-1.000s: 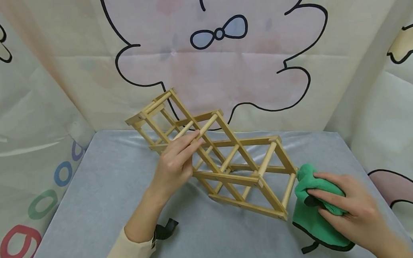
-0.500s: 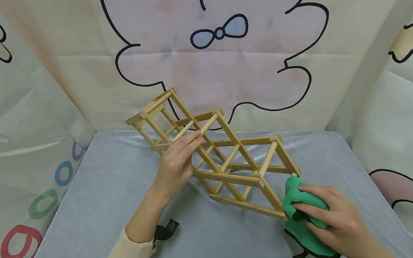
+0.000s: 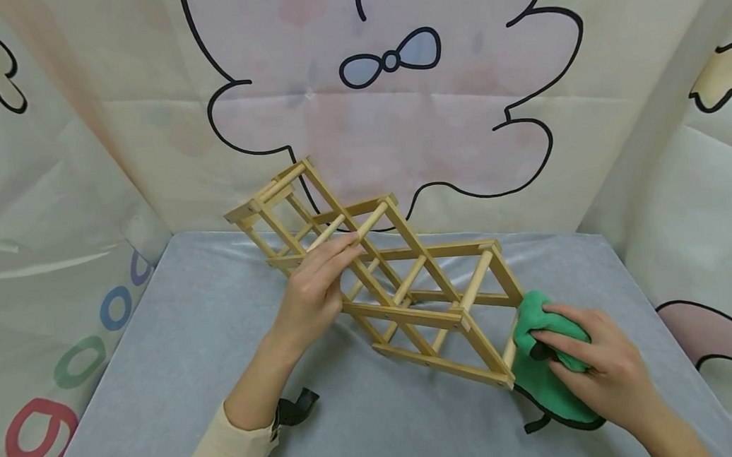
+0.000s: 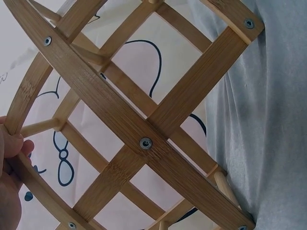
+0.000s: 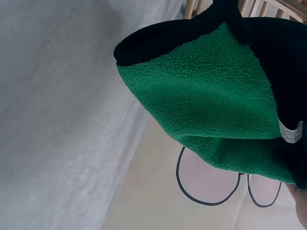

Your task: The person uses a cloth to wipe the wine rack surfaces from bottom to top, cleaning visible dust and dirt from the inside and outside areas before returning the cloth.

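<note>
A slatted wooden rack [image 3: 404, 314] with round dowels stands at an angle across the table. My left hand [image 3: 313, 289] grips it near the middle, fingers at an upper dowel; the left wrist view shows that hand [image 4: 10, 167] on a slat at the left edge, with metal screws in the bamboo slats [image 4: 120, 110]. My right hand [image 3: 605, 367] holds a bunched green towel [image 3: 549, 385] with black edging against the rack's right end. In the right wrist view the towel [image 5: 206, 96] hangs down, with a black trim and a small white label; most of the hand is hidden.
A grey-blue cloth covers the table [image 3: 177, 355]. Printed curtains [image 3: 449, 138] stand close behind it and on both sides. A black strap [image 3: 297, 407] sticks out by the left sleeve cuff [image 3: 241, 442].
My right hand moves the towel left and down along the rack's right end, then back up and slightly right. The left hand and the rack stay in place.
</note>
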The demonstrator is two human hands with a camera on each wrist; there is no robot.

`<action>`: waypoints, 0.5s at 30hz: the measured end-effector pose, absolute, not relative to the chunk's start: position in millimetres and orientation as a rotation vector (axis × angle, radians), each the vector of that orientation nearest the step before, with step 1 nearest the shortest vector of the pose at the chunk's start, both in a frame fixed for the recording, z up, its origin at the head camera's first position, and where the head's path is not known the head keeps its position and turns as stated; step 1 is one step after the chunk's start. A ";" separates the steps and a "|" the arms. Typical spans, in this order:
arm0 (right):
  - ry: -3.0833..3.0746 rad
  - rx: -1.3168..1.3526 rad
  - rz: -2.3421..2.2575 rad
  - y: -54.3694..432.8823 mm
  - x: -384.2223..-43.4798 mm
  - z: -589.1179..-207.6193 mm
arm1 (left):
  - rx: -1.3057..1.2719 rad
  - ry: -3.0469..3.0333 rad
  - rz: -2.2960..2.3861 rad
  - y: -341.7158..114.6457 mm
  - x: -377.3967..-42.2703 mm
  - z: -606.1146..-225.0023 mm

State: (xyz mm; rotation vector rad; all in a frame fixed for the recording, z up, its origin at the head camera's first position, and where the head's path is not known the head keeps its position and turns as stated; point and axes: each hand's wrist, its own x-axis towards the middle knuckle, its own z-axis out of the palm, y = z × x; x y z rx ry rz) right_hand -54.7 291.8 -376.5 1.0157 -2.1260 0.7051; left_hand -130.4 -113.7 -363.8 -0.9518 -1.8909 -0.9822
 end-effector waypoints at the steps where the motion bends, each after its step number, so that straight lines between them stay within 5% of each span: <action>1: -2.131 1.016 0.705 292.7 -54.9 -376.3 | -0.952 -1.892 -0.981 -113.5 -130.4 -363.9; 15: -2.199 1.035 0.635 280.4 -76.2 -344.4 | -0.943 -1.895 -0.990 -112.5 -129.7 -363.8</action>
